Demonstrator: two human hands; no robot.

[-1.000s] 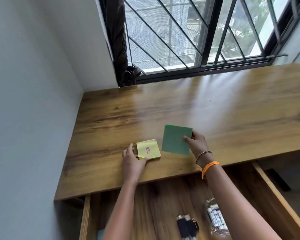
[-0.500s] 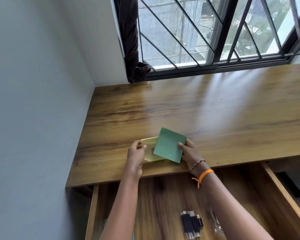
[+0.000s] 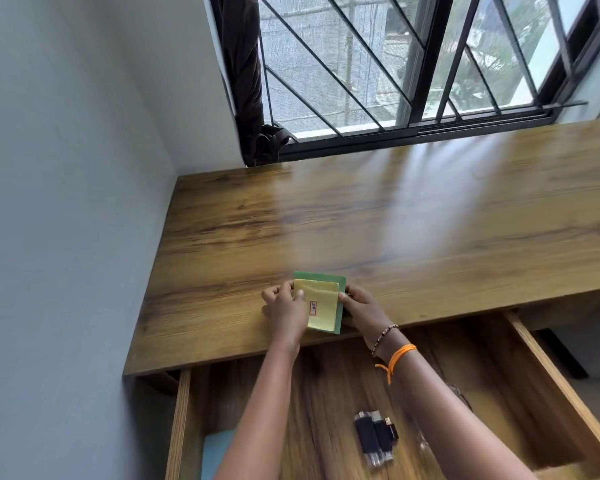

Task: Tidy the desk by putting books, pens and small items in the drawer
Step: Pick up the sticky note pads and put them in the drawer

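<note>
A brown wood-grain desk (image 3: 395,230) fills a corner between a pale grey wall (image 3: 66,168) and a black-framed window with diagonal bars (image 3: 395,64); a dark bunched curtain (image 3: 243,81) hangs at the window's left edge. Beneath the desk's front edge a wooden drawer (image 3: 541,368) stands pulled open, with a cluster of small black items (image 3: 374,436) on its floor and a light blue flat object (image 3: 217,452) at its left side. Near the desk's front edge, a square yellow sticky-note pad (image 3: 323,308) with a small red-bordered label lies stacked on a square green sticky-note pad (image 3: 321,276), whose edges show above and to the right. The left hand (image 3: 286,308) pinches the stack's left side with curled fingers, and the right hand (image 3: 361,306), with beaded and orange bands at the wrist, grips its right side.
</note>
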